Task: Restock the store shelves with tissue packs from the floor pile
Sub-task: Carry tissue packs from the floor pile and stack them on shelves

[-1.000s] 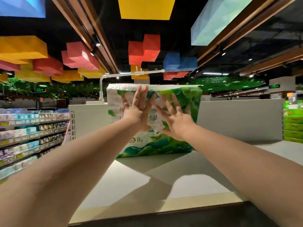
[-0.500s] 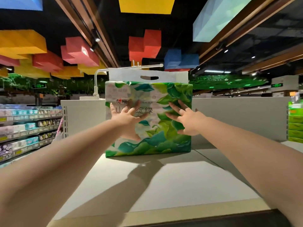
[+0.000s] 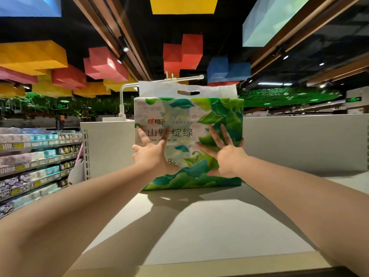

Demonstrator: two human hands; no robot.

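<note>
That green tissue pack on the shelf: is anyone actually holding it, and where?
Not gripped: both hands, left hand and right hand, press spread fingers flat against the tissue pack's front face.

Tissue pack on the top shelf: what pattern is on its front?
Green and teal leaves on white, with dark lettering; the tissue pack shows best in the head view.

Both bare arms reach straight forward, nearly parallel. The left hand [image 3: 152,154] has its fingers spread and straight, palm facing away, pressed flat against the tissue pack [image 3: 189,116]. The right hand [image 3: 224,154] mirrors it just beside, all 5 fingers fanned upward, palm flat on the same face.
</note>
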